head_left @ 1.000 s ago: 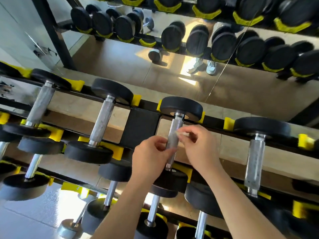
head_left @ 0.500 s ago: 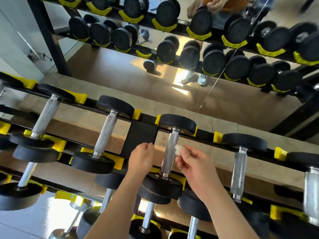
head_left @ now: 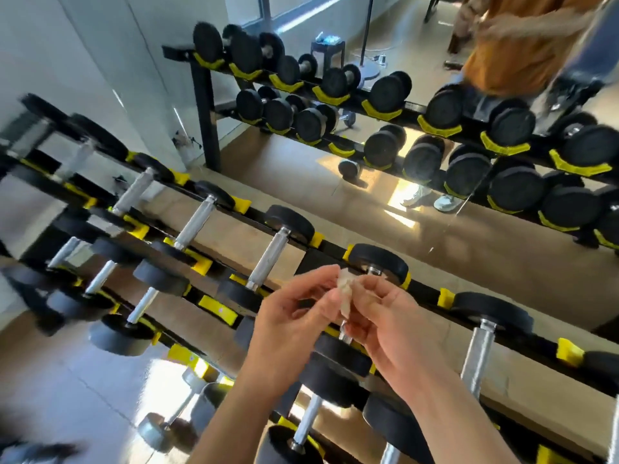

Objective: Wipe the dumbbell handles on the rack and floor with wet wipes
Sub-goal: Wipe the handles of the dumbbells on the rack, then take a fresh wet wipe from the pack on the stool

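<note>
Black tiered rack (head_left: 311,257), yellow cradles (head_left: 241,204): black-headed dumbbells (head_left: 291,222) lie across it in rows, steel handles (head_left: 268,259) bare (far-left ones blurred). Glossy tiled floor (head_left: 67,380) below; small chrome dumbbell (head_left: 160,426) lies on it

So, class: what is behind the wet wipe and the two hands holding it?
A racked dumbbell: both its black heads show. The left hand, right hand and wipe cover most of its handle; only a short stub shows.
</note>
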`<state>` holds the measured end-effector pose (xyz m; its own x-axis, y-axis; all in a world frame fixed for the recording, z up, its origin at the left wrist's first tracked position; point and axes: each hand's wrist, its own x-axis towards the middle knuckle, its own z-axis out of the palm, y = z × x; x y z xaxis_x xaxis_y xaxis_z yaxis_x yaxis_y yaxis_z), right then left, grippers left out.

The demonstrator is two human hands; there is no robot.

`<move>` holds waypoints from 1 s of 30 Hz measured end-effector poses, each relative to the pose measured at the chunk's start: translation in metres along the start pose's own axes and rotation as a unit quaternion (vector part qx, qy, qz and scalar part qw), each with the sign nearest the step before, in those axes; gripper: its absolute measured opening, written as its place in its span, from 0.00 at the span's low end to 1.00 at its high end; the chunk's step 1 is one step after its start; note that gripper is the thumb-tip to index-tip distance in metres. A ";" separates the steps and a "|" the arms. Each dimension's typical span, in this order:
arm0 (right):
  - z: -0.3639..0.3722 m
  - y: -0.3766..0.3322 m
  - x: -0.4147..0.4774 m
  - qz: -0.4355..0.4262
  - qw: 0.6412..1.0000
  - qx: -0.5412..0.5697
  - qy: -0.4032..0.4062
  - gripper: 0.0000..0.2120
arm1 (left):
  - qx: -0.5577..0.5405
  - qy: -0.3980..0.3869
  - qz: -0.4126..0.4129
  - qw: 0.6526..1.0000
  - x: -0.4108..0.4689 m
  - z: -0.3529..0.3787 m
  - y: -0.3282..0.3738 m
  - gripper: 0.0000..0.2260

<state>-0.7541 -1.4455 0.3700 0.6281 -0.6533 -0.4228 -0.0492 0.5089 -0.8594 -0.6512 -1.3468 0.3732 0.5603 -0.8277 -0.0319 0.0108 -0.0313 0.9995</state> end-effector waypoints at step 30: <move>0.313 0.184 -0.243 0.058 0.840 -0.311 -0.440 0.10 | 0.267 0.514 -0.019 0.815 -0.423 -0.227 -0.010 0.04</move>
<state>-0.6726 -1.0174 0.4043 0.9087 0.1870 -0.3733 -0.3745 -0.0303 -0.9267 -0.7004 -0.8689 0.3788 0.9685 0.0785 0.2363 -0.1643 -0.5119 0.8432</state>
